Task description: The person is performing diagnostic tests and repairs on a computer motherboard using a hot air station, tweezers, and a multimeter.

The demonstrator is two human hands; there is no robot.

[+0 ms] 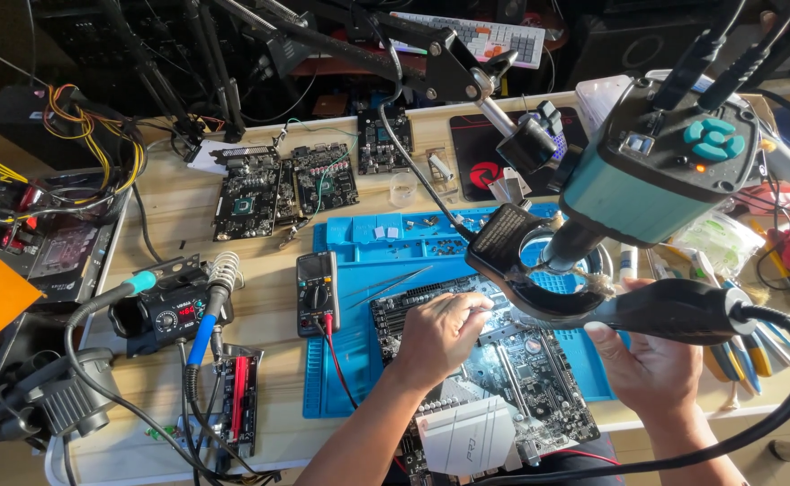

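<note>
Nearest the camera, a large black motherboard (494, 378) is seen lying flat on the blue work mat (359, 360), its near edge with a white cover plate overhanging the near edge of the tabletop (179, 216). Its long axis is judged to run from near left to far right, slightly skewed against the mat. The left hand (435, 333) is rested on the board's far left part, fingers curled; whether a small tool is pinched in that grip cannot be told. The right hand (651, 364) is clenched around the black handle of a hot-air wand (674, 310), which lies across the scene with its nozzle pointing left toward the board's middle and its thick cable (773, 396) looping away to the near right. Just above, a teal microscope camera (660, 157) with a ring light (539, 270) is hung over the board on a black arm.

A slip could be caused by the stiff cable tugging at the wand, and the nozzle could then swing onto the left fingers or nearby parts. The overhanging board could also be tipped by pressure on its near end.

Farther left on the mat a multimeter (317, 290) is laid, then a soldering station (175, 310); smaller circuit boards (282, 184) lie at the far side
</note>
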